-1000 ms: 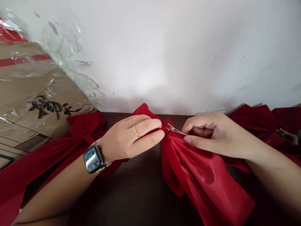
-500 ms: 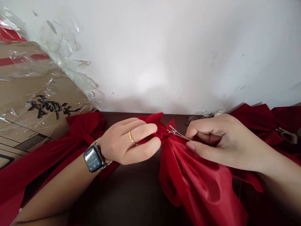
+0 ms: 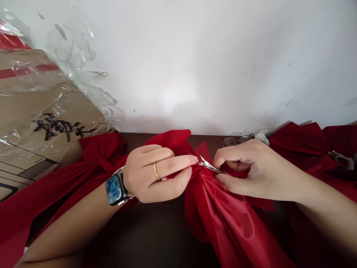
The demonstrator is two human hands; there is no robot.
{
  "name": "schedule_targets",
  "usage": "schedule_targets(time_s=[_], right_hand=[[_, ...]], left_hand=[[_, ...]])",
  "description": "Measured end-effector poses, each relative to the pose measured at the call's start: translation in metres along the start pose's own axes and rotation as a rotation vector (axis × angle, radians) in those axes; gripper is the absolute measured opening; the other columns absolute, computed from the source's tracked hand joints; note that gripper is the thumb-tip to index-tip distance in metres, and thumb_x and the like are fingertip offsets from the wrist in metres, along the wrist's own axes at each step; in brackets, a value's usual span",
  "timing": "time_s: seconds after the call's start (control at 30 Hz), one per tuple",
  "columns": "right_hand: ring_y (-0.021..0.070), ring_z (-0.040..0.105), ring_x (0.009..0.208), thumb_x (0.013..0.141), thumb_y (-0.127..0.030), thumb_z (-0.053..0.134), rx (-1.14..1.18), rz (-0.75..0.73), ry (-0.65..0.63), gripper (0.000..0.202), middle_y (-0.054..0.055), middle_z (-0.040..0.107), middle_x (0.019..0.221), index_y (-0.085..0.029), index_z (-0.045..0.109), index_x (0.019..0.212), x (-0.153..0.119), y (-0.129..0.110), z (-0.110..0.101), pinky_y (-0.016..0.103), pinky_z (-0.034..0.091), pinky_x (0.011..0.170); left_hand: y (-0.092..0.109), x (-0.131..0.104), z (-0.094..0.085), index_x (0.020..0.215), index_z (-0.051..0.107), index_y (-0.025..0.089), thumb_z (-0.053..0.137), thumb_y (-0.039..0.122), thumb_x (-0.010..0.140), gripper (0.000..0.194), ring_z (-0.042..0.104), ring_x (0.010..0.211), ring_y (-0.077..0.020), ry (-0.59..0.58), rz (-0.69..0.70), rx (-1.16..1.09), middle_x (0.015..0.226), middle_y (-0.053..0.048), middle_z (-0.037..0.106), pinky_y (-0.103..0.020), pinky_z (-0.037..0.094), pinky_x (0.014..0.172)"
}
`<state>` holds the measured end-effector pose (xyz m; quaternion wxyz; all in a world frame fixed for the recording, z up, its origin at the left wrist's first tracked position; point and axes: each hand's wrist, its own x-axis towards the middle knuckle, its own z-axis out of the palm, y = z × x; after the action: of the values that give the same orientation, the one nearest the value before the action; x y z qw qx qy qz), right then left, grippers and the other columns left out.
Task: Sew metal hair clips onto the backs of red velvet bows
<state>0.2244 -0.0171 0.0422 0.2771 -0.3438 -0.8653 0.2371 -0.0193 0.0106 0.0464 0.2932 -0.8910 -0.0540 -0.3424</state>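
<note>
A red fabric bow lies on the dark table between my hands, its loose tail running to the lower right. At its gathered middle sits a silver metal clip with toothed jaws. My right hand pinches the clip's right end between thumb and fingers. My left hand, with a gold ring and a watch at the wrist, is closed on the bow near its knot, the index fingertip by the clip's left end.
Another red bow lies at the left before a plastic-wrapped cardboard box. Eyeglasses rest near the white wall. More red bows lie at the right, one with a metal clip.
My left hand has moved right, its fingertips now at the clip. My right hand has shifted slightly left with the clip's end. The bow's upper loop stands higher and its tail has shifted.
</note>
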Motion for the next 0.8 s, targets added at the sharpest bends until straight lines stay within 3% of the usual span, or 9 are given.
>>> schedule_targets(time_s=[0.13, 0.23, 0.37, 0.63, 0.8], right_hand=[[0.0037, 0.028, 0.043, 0.081, -0.022, 0.065, -0.149, -0.087, 0.137, 0.007, -0.009, 0.034, 0.050, -0.016, 0.062, 0.080, 0.004, 0.007, 0.009, 0.017, 0.025, 0.042], [0.0052, 0.039, 0.046, 0.085, -0.023, 0.065, -0.324, -0.339, 0.313, 0.014, -0.008, 0.047, 0.054, -0.017, 0.060, 0.096, 0.005, 0.014, 0.016, 0.019, 0.031, 0.049], [0.0085, 0.040, 0.048, 0.092, -0.014, 0.054, -0.575, -0.613, 0.378, 0.007, -0.007, 0.048, 0.051, -0.019, 0.058, 0.095, 0.001, 0.020, 0.023, 0.026, 0.028, 0.052], [0.0093, 0.038, 0.048, 0.090, -0.011, 0.055, -0.705, -0.714, 0.453, 0.011, -0.007, 0.041, 0.048, -0.020, 0.060, 0.091, -0.003, 0.018, 0.028, 0.030, 0.025, 0.051], [0.0090, 0.037, 0.047, 0.086, -0.010, 0.060, -0.749, -0.778, 0.454, 0.007, -0.007, 0.042, 0.049, -0.016, 0.062, 0.089, -0.003, 0.015, 0.028, 0.030, 0.024, 0.048]], left_hand=[[0.006, -0.008, 0.012, 0.073, 0.059, 0.020, 0.068, 0.003, 0.071, 0.019, 0.054, 0.052, -0.0083, 0.030, -0.007, 0.037, 0.085, 0.000, 0.076, -0.024, 0.042, 0.044], [0.006, -0.013, 0.018, 0.072, 0.059, 0.021, 0.068, 0.003, 0.070, 0.020, 0.050, 0.049, -0.0080, 0.055, -0.004, 0.050, 0.082, 0.001, 0.075, -0.025, 0.040, 0.043], [0.006, -0.013, 0.018, 0.078, 0.063, 0.020, 0.067, 0.006, 0.071, 0.017, 0.051, 0.050, -0.0102, 0.057, 0.055, 0.052, 0.082, -0.002, 0.076, -0.026, 0.040, 0.042], [0.012, -0.010, 0.017, 0.065, 0.057, 0.023, 0.064, 0.005, 0.067, 0.019, 0.043, 0.050, -0.0097, 0.058, 0.026, -0.011, 0.092, 0.001, 0.075, -0.026, 0.035, 0.040], [0.008, -0.007, 0.014, 0.068, 0.057, 0.024, 0.064, 0.009, 0.066, 0.016, 0.039, 0.051, -0.0103, 0.056, 0.137, -0.003, 0.092, 0.005, 0.074, -0.026, 0.035, 0.039]])
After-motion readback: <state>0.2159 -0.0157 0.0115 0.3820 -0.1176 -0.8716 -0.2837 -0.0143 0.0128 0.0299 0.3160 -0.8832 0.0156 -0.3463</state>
